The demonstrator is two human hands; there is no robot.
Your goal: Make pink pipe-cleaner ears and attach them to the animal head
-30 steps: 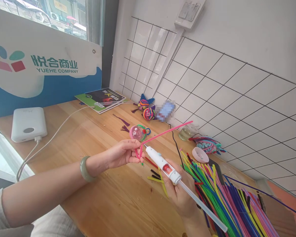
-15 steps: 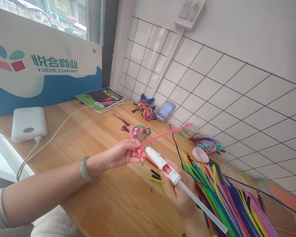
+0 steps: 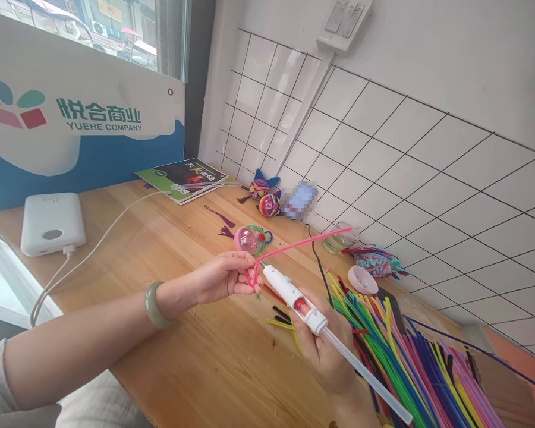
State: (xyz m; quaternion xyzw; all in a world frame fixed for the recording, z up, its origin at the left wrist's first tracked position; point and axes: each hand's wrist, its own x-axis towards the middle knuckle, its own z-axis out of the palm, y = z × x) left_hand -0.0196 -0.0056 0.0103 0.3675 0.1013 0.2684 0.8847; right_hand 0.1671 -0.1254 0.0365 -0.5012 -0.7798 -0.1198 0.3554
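My left hand [image 3: 225, 276] pinches the bent end of a long pink pipe cleaner [image 3: 303, 243], which slants up to the right over the table. In my right hand [image 3: 323, 345] is a white pen-shaped glue gun [image 3: 294, 297] with a red window and a clear glue stick [image 3: 365, 377] trailing out of its back. The gun's tip touches the pipe cleaner right at my left fingertips. A green bangle [image 3: 154, 305] sits on my left wrist.
A big heap of coloured pipe cleaners [image 3: 410, 362] lies at the right. On the wooden table [image 3: 169, 238] are cut pieces [image 3: 279, 315], a pink ball [image 3: 246, 240], a pink dish [image 3: 362, 279], a glass jar [image 3: 337, 241], yarn toys [image 3: 265, 199], a magazine [image 3: 182, 178], and a white power bank [image 3: 52, 223] with cable.
The free end of the pink pipe cleaner has dipped slightly lower and further right. Both hands and the glue gun stay almost still.
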